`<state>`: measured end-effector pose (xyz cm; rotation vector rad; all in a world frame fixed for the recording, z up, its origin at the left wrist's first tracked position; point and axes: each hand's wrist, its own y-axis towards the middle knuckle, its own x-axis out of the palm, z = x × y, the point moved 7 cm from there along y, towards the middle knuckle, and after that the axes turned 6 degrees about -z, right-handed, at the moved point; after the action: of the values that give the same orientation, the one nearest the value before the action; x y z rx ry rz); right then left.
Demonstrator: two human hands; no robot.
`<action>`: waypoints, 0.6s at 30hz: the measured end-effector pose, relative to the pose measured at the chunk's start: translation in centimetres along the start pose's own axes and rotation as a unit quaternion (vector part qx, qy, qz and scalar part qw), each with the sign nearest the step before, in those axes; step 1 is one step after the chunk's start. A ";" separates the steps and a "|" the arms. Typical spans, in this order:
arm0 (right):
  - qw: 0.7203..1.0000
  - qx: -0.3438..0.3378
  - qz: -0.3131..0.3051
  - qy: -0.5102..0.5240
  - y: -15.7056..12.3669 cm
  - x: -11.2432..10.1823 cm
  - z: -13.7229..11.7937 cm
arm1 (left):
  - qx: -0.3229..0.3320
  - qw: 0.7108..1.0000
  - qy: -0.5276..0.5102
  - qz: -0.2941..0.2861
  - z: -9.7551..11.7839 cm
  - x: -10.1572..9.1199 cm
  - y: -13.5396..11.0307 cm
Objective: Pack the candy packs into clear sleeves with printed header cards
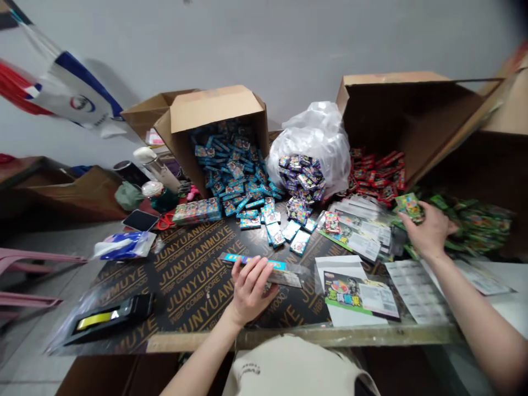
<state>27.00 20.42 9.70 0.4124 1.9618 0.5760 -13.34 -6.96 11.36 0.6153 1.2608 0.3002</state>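
Over the front middle of the board, my left hand point(250, 291) is closed around a clear plastic bag point(295, 275) with a row of small blue and purple packets point(274, 264) along its top. My fingers cover part of it. At the right, my right hand point(431, 231) pinches a small green packet point(410, 206), held up beside a pile of green packets point(484, 223). Loose blue packets point(273, 226) lie beyond my left hand. A red packet point(332, 221) rests on a printed card point(350, 234).
Open cartons hold blue packets point(233, 165) and red packets point(381, 173). Between them, a white plastic bag point(315, 135) spills purple packets point(303, 176). A tape dispenser point(111, 318), phone point(141, 220) and red scissors point(165, 221) lie left. Another printed card point(358, 294) lies near the front edge.
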 end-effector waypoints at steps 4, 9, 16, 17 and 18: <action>0.978 -0.128 -0.101 0.131 -4.4 -0.4 -12.1 | -0.047 0.998 0.047 0.011 -0.3 0.1 -0.7; 0.914 -0.135 -0.200 0.327 -11.5 -1.7 -23.4 | -0.049 0.997 0.052 0.007 -0.6 -0.2 0.2; 0.882 -0.091 -0.233 0.400 -13.6 -1.9 -26.2 | -0.068 0.996 0.019 -0.060 -1.9 0.0 -0.3; 0.886 -0.092 -0.232 0.391 -13.5 -2.0 -26.2 | -0.072 0.995 0.012 -0.069 -1.9 0.1 -0.4; 0.889 -0.111 -0.238 0.374 -13.6 -2.0 -26.4 | -0.076 0.994 0.005 -0.076 -2.0 0.2 -0.5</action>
<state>3.61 2.49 13.56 -0.5170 2.5593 0.6819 -15.21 -6.72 10.55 0.3857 1.2731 0.2692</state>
